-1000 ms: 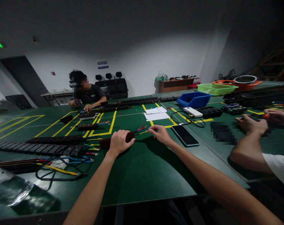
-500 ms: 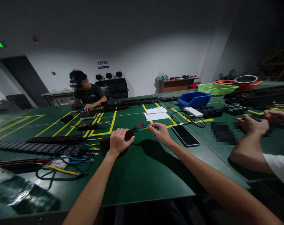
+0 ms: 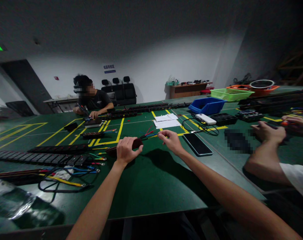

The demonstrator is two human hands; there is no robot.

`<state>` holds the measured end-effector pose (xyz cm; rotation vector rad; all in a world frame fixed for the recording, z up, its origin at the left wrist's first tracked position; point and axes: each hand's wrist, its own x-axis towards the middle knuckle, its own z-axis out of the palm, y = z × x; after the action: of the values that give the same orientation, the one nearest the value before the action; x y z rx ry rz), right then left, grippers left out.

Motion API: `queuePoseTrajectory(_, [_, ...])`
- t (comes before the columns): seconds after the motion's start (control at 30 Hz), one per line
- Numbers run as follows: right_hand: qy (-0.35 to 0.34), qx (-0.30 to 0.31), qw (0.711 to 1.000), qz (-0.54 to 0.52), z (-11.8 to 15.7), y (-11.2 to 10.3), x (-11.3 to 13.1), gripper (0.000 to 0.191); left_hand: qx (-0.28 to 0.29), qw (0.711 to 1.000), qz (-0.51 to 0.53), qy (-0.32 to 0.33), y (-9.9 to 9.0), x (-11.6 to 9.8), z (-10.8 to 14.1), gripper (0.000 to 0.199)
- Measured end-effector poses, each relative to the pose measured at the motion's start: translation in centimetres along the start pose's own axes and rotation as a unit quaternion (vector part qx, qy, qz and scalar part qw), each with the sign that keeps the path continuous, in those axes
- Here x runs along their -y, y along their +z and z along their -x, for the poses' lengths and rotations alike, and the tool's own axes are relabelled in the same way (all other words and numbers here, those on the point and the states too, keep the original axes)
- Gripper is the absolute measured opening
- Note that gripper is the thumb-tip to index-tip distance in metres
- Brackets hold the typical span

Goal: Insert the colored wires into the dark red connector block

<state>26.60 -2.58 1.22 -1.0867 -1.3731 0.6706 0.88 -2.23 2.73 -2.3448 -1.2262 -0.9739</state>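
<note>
My left hand (image 3: pixel 126 149) is closed over a long dark reddish-brown part (image 3: pixel 137 143), which lies low over the green table; its far side is hidden by my fingers. Thin red, blue, green and yellow wires (image 3: pixel 147 134) come out of the part's right end. At the tips of these wires, my right hand (image 3: pixel 170 140) is closed in a pinch on a wire end, which my fingertips mostly cover. A dark phone (image 3: pixel 198 144) with a pale edge lies just right of my right hand. White paper sheets (image 3: pixel 167 123) rest beyond both hands.
Black strip modules (image 3: pixel 41 157) and cables with ring terminals (image 3: pixel 66 180) lie at left, near a clear plastic bottle (image 3: pixel 16 200). A blue bin (image 3: pixel 207 106) and white power bank (image 3: pixel 205 119) stand farther right. Another person's hands (image 3: pixel 271 133) work at right; someone else sits opposite.
</note>
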Motion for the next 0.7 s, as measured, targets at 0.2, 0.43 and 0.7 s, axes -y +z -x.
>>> queuePoseTrajectory(0.2, [-0.008,-0.002,1.000,-0.004,-0.08,-0.05,-0.18,0.041,-0.041,0.999,-0.003,0.030,0.19,0.02,0.00,0.038])
queuePoseTrajectory(0.43, [-0.007,0.015,1.000,-0.013,-0.19,-0.27,-0.19,0.038,-0.037,0.999,-0.001,0.028,0.11,0.02,0.00,0.037])
queuePoseTrajectory(0.7, [0.011,0.029,0.999,-0.028,-0.18,-0.31,-0.44,0.039,-0.031,0.999,0.001,0.032,-0.17,0.04,-0.03,0.037])
